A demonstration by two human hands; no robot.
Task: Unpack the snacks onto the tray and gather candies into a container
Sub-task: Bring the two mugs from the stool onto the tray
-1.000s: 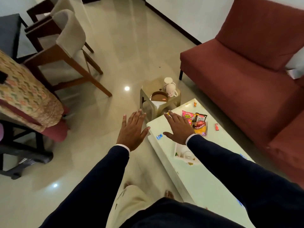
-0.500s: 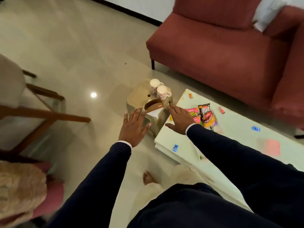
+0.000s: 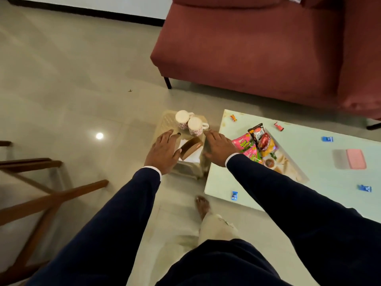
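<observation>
1. A person in dark blue sleeves stands over a small beige stool [image 3: 165, 122] on a shiny tiled floor [image 3: 72, 79], just left of a pale low worktop [image 3: 309, 145].
2. The left hand [image 3: 164, 152] hovers palm down over the near left part of the stool, fingers [image 3: 167, 135] stretched flat and together, holding nothing.
3. The right hand [image 3: 217, 146] hovers palm down at the stool's right edge, beside the worktop, fingers straight and empty.
4. Between the two hands sits a brown paper bag [image 3: 190, 146], its top open; whether either hand touches it cannot be told.
5. Two patterned mugs [image 3: 194, 125] stand side by side on the far part of the stool.
6. On the worktop, just right of the right hand, several snack packets [image 3: 255, 142] lie in a pile on the far end of a printed tray [image 3: 288, 164].
7. Small wrapped candies are scattered across the worktop: an orange one [image 3: 233, 117] and a red one [image 3: 278, 126] at the far side, blue ones [image 3: 234, 195] nearer and to the right.
8. A pink container [image 3: 355, 162] rests on the right of the worktop.
9. A red sofa [image 3: 247, 48] fills the far right.
</observation>
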